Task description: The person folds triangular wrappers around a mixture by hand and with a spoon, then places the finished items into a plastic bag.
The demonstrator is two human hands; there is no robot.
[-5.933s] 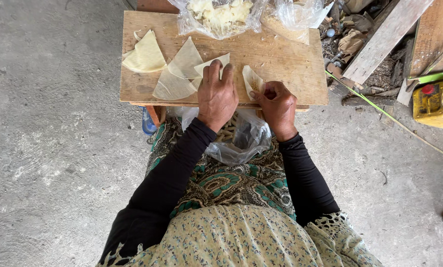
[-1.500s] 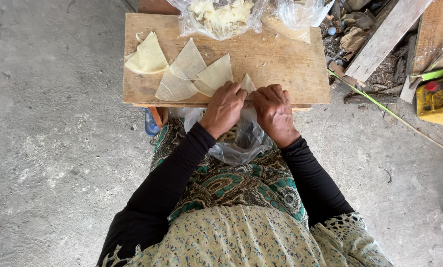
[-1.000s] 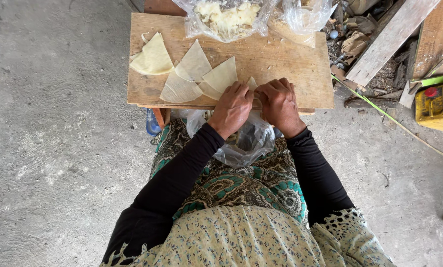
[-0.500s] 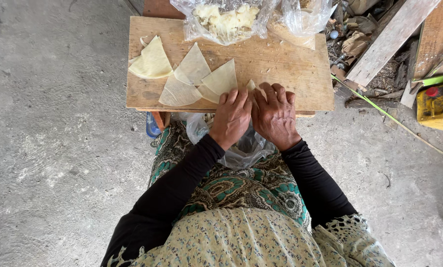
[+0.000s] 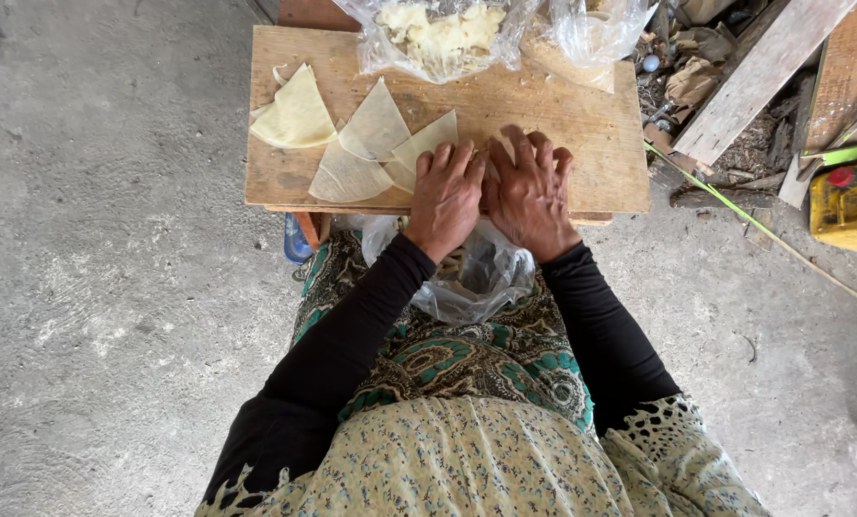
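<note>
Pressing left hand [image 5: 445,196], right hand [image 5: 529,191], board's near edge [image 5: 352,205]

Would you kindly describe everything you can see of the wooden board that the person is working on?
The wooden board is a pale, worn rectangular plank with visible grain and darker stains, lying flat and raised over a concrete floor. Thin, pale triangular dough pieces lie on its left half, some overlapping. Two clear plastic bags of pale food rest along its far edge. The left hand and right hand press palm-down, side by side, at its near edge.
</note>
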